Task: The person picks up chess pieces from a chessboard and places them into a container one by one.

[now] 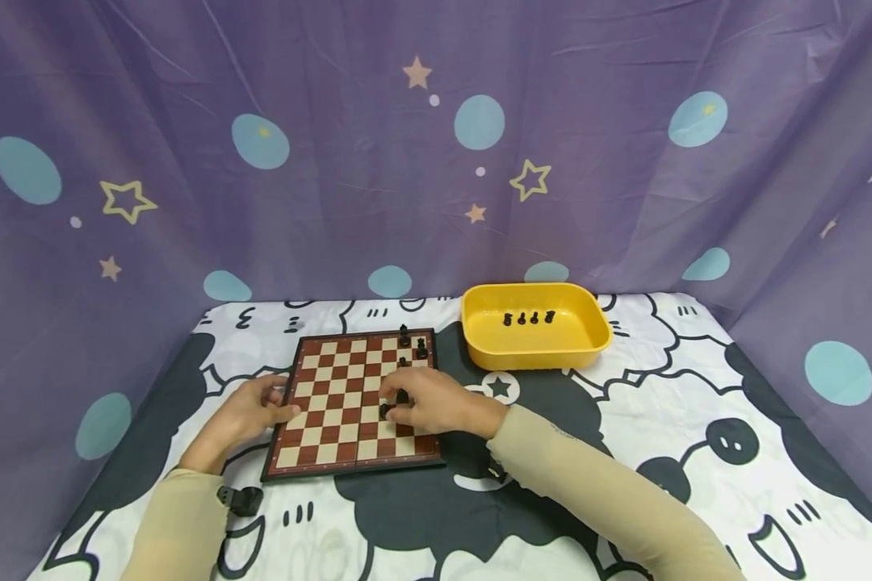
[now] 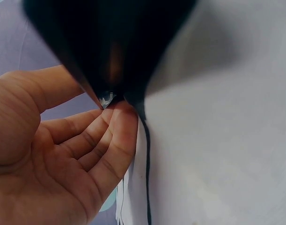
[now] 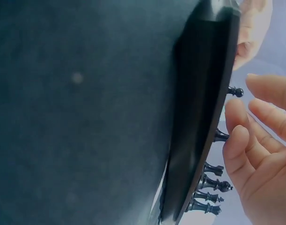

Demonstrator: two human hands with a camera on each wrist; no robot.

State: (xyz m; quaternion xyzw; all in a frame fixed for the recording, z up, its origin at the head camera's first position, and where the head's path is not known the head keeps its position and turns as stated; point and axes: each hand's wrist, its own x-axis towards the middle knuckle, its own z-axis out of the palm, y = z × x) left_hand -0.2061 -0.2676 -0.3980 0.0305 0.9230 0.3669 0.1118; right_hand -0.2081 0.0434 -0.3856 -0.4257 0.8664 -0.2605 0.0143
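Observation:
A chessboard (image 1: 327, 415) with red-brown and cream squares lies on the cloth. My left hand (image 1: 250, 411) grips its left edge, thumb on top and fingers against the side. In the left wrist view, the left fingers (image 2: 121, 124) meet the board's dark underside. My right hand (image 1: 429, 399) is over the board's right half, thumb and fingertips apart around a small black pawn (image 3: 236, 92) standing on the board. More black chess pieces stand on that side, among them a rook (image 3: 214, 169) and a bishop (image 3: 216, 183). The right hand partly hides these pieces in the head view.
A yellow tray (image 1: 534, 360) stands behind and right of the board, holding several black chess pieces (image 1: 534, 318). A black-and-white patterned cloth (image 1: 698, 387) covers the table. A purple curtain (image 1: 334, 161) with stars hangs behind.

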